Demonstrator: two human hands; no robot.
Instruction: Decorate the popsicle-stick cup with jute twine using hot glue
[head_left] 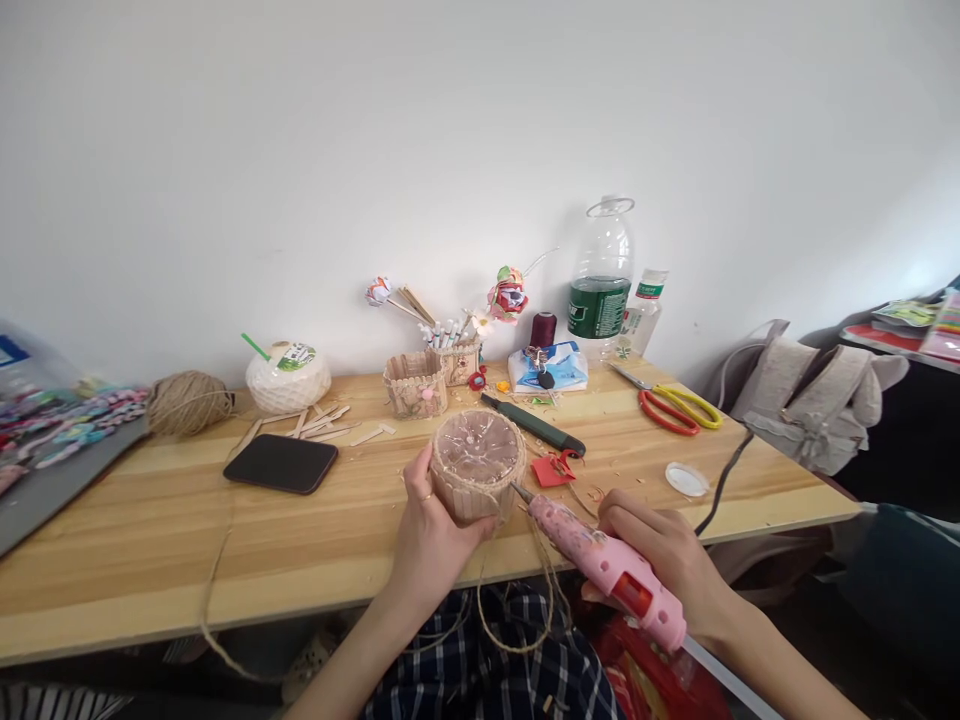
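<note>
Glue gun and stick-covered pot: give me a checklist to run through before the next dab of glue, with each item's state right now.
1. Pot held firmly: ok, the left hand wraps its side at the table edge.
2. Glue gun gripped: ok, the right hand holds it.
3. Nozzle on target: ok, the tip touches the pot's lower right side.
4. Left fingers clear of the nozzle: ok, they sit on the opposite side.
5. Twine free: cannot tell; it hangs looped below the table edge near the gun.
6. Gun hot and loaded: cannot tell.
</note>
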